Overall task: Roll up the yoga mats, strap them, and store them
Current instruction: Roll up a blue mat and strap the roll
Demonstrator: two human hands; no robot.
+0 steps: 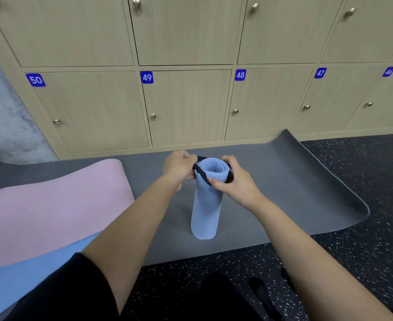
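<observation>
A rolled light-blue yoga mat [205, 209] stands upright on a flat dark-grey mat [295, 181]. A black strap [200, 173] loops around the roll's top end. My left hand [179, 166] pinches the strap at the roll's upper left. My right hand [233, 179] grips the strap and the roll's top from the right, its thumb pressing on the strap at the front. To the left lies an unrolled pink mat [51, 205] over a flat blue mat [28, 274].
A wall of wooden lockers [186, 107], numbered 46 to 50, stands right behind the mats, all doors closed. Black speckled floor [364, 251] extends right and front. More black straps [265, 295] lie on the floor near my legs. A grey concrete wall [3, 112] is at far left.
</observation>
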